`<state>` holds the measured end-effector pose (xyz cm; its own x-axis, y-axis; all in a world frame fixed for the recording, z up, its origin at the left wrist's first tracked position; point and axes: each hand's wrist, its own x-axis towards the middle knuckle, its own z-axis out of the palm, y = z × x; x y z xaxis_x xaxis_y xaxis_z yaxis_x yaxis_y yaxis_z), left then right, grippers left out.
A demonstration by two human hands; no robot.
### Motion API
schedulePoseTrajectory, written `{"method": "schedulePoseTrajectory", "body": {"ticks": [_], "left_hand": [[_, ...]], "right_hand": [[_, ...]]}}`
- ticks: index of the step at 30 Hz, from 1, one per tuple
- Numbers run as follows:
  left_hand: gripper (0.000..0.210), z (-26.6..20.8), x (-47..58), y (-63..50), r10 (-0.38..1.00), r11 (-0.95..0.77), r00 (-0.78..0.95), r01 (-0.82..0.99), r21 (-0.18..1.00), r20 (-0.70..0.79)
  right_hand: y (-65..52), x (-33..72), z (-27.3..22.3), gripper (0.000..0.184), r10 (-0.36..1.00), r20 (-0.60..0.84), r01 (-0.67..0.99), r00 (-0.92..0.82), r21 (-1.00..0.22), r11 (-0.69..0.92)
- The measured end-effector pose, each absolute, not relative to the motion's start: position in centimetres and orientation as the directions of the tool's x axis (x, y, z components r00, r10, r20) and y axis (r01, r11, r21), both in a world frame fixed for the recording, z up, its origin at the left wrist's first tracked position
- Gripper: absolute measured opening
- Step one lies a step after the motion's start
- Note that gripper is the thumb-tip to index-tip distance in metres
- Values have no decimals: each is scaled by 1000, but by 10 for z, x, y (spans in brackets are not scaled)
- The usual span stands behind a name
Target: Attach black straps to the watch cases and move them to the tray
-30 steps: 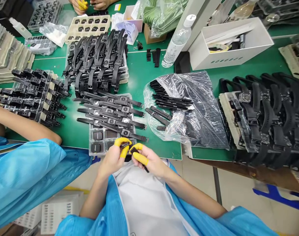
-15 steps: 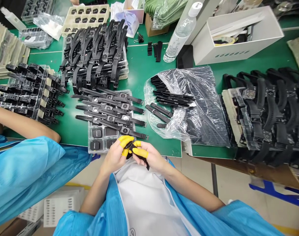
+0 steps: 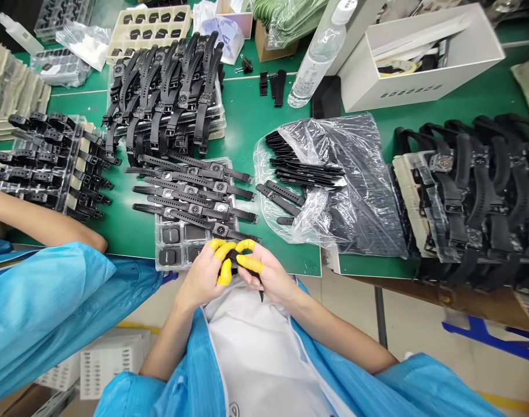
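Both my hands meet just past the table's front edge, yellow finger covers on several fingers. My right hand (image 3: 268, 271) pinches a black watch strap (image 3: 261, 295), whose free end hangs below the fingers. My left hand (image 3: 207, 273) is closed against a small dark piece (image 3: 233, 255) between the fingertips; the fingers hide most of it. Just beyond lies a clear tray (image 3: 159, 267) with square black watch cases (image 3: 170, 234) in its front compartments. Across this tray rest several black watches (image 3: 194, 209) with straps attached, faces down.
A plastic bag (image 3: 355, 191) of black straps lies to the right. Stacked trays of watches (image 3: 168, 98) stand behind, with more at far right (image 3: 477, 191). A bottle (image 3: 316, 58) and a white box (image 3: 420, 63) stand at the back. A co-worker's arm (image 3: 42, 223) reaches in at left.
My left fingers have shifted and curled around the dark piece, and the right fingers have closed in from above. Less of the strap shows. The view has moved slightly.
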<state>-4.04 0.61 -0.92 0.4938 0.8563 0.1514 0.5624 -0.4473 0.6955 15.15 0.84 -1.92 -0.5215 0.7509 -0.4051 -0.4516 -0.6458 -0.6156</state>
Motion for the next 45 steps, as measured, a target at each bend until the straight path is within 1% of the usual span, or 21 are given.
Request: {"method": "schedulePoseTrajectory", "body": {"ticks": [4,9,15,19,22,26,28,32,35,37,40,45], "left_hand": [[42,-12,-39,7,837,-480,529,590,649,139],[39,-8,-39,7,837,-490,532,622,611,130],[40,-8,-41,5,806,-550,555,570,610,207],[35,-12,-39,2,833,-499,532,610,616,149],[33,-14,-39,1,839,-481,523,588,651,147],[40,-13,-39,-1,861,-430,483,527,733,159],[42,-13,-39,-2,873,-409,463,520,750,155],[38,-13,-36,-1,879,-422,444,554,717,174],[34,-11,-36,1,867,-448,465,568,690,179],[34,-10,-38,1,867,-433,473,554,711,160],[36,-9,-40,-2,882,-370,454,509,777,122],[41,-18,-42,-7,925,-271,368,459,846,97]], "right_hand": [[8,152,-21,43,763,-400,-437,-508,-644,-629],[6,152,-24,40,764,-391,-410,-513,-671,-618],[6,151,-25,42,778,-378,-403,-502,-694,-597],[6,149,-25,43,788,-368,-393,-494,-714,-580],[4,148,-26,42,793,-352,-403,-497,-716,-570],[3,146,-29,42,804,-336,-476,-491,-669,-571],[3,145,-31,43,812,-328,-498,-483,-660,-563],[3,144,-32,45,819,-318,-462,-478,-702,-542],[2,144,-32,47,817,-310,-422,-486,-736,-530],[2,144,-33,47,819,-292,-410,-493,-753,-515],[1,142,-35,46,827,-269,-401,-493,-774,-491],[0,142,-39,45,836,-275,-409,-476,-772,-487]]}}
